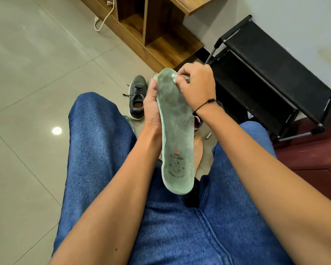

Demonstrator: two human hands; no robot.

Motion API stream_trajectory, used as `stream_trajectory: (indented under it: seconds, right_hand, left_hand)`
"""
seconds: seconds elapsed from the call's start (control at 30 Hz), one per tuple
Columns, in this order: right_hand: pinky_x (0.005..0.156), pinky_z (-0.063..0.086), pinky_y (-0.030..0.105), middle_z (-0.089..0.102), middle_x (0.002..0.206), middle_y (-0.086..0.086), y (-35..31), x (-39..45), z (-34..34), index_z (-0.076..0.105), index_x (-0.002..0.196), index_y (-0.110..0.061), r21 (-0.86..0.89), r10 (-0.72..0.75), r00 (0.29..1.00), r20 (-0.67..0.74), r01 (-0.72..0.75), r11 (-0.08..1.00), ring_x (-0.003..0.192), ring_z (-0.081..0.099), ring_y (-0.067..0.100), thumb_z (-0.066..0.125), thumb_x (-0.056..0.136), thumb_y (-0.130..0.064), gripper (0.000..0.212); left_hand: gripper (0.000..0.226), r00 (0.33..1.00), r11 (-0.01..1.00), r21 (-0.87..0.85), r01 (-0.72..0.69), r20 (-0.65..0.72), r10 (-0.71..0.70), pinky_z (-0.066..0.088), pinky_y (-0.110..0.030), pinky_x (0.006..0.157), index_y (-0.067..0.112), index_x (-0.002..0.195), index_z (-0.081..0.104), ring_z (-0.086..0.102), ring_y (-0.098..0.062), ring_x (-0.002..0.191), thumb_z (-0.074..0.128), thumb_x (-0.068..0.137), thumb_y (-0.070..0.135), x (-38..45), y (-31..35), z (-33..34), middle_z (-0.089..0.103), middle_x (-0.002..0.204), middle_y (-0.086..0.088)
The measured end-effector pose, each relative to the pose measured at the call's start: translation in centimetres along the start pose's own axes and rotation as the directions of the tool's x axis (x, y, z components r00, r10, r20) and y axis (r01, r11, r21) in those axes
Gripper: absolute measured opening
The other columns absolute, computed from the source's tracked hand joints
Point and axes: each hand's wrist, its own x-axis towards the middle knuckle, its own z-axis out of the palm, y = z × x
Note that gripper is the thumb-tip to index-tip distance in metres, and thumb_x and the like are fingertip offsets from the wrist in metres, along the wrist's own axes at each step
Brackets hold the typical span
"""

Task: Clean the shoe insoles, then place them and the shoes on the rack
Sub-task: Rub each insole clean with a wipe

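A pale green insole with grey dirt marks is held upright over my lap, toe end pointing away. My left hand grips its left edge near the toe. My right hand pinches a small white wipe against the toe area. A grey lace-up shoe stands on the floor just beyond my left hand. Part of a red shoe shows behind my right wrist. The black shoe rack stands at the right against the wall.
A wooden shelf unit lies ahead with a white cable beside it. A small metal cylinder lies on the tiled floor. My bare foot shows between my jeans-clad knees.
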Motion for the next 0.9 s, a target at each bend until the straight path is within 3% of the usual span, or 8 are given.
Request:
stream_trajectory:
  seconds: [0.17,0.23,0.37,0.47,0.53,0.67,0.83,0.9]
  right_hand:
    - [0.078,0.045,0.03,0.069,0.089,0.003,-1.9,-1.3,0.5,0.069,0.083,-0.013,0.15,-0.152,0.985,0.08,0.139,0.979,0.087,0.06,0.021,0.062,0.08,-0.021,0.011]
    - [0.083,0.046,0.035,0.069,0.089,-0.001,-2.2,-1.2,0.4,0.068,0.084,-0.017,0.105,-0.19,0.978,0.092,0.18,0.978,0.09,0.059,0.021,0.059,0.082,-0.026,0.012]
    - [0.085,0.039,0.034,0.067,0.093,-0.004,-1.5,0.7,-0.1,0.064,0.089,-0.02,0.005,0.069,0.998,-0.007,-0.069,0.998,0.1,0.053,0.022,0.053,0.088,-0.03,0.014]
    - [0.088,0.041,0.034,0.067,0.094,-0.003,-2.4,0.6,0.0,0.064,0.09,-0.02,0.016,-0.027,0.997,0.073,0.026,1.0,0.096,0.057,0.02,0.054,0.088,-0.032,0.016]
    - [0.086,0.031,0.034,0.067,0.096,-0.007,-2.5,0.1,0.0,0.064,0.092,-0.024,-0.051,-0.062,0.991,0.114,0.068,0.996,0.1,0.055,0.018,0.052,0.089,-0.035,0.017]
    - [0.083,0.027,0.035,0.065,0.097,-0.006,-1.1,0.4,-0.4,0.064,0.092,-0.024,-0.075,0.138,0.99,-0.016,-0.139,0.987,0.105,0.051,0.019,0.052,0.089,-0.033,0.016]
    - [0.09,0.036,0.036,0.068,0.095,-0.004,-1.4,-1.3,-0.4,0.067,0.089,-0.023,-0.021,-0.109,0.98,0.164,0.114,0.993,0.103,0.052,0.021,0.058,0.086,-0.036,0.016]
    - [0.088,0.031,0.035,0.067,0.096,-0.006,-1.0,-1.4,-0.6,0.066,0.09,-0.024,-0.053,-0.067,0.991,0.118,0.073,0.996,0.104,0.05,0.02,0.056,0.087,-0.036,0.016]
  left_hand:
    - [0.042,0.998,1.0,-0.029,0.013,-0.067,-0.015,0.056,-0.026,0.061,0.008,0.088,0.058,0.066,-0.018,0.061,0.031,0.101,0.037,0.0,0.1,0.3,0.067,0.067,-0.009]
    - [0.041,0.997,0.999,-0.049,0.009,-0.077,-0.013,0.055,-0.025,0.059,0.007,0.086,0.057,0.066,-0.018,0.058,0.029,0.102,0.034,0.1,0.1,0.2,0.066,0.065,-0.01]
    - [0.043,0.998,0.999,0.036,0.04,-0.047,-0.038,0.055,-0.029,0.067,0.004,0.096,0.059,0.064,-0.02,0.07,0.029,0.101,0.035,-0.1,-0.4,0.4,0.067,0.079,-0.01]
    - [0.046,0.998,0.999,-0.033,0.042,-0.044,-0.044,0.051,-0.035,0.077,0.006,0.093,0.064,0.062,-0.023,0.078,0.031,0.1,0.037,0.0,-0.1,0.3,0.064,0.086,-0.012]
    - [0.046,0.999,0.998,-0.045,0.032,-0.039,-0.034,0.052,-0.033,0.075,0.006,0.092,0.065,0.063,-0.022,0.075,0.031,0.1,0.036,0.2,0.2,0.1,0.066,0.082,-0.012]
    - [0.045,0.998,0.998,0.038,0.052,-0.033,-0.051,0.055,-0.029,0.068,0.003,0.097,0.06,0.065,-0.019,0.069,0.028,0.101,0.035,0.1,-0.1,0.1,0.069,0.077,-0.01]
    - [0.044,0.998,0.999,-0.042,0.033,-0.055,-0.035,0.055,-0.03,0.068,0.005,0.092,0.06,0.066,-0.02,0.068,0.031,0.1,0.037,0.2,0.5,-0.1,0.068,0.073,-0.01]
    - [0.044,0.998,0.999,-0.012,0.037,-0.057,-0.037,0.057,-0.029,0.064,0.004,0.094,0.059,0.067,-0.02,0.065,0.03,0.101,0.037,0.0,0.5,0.2,0.069,0.072,-0.01]
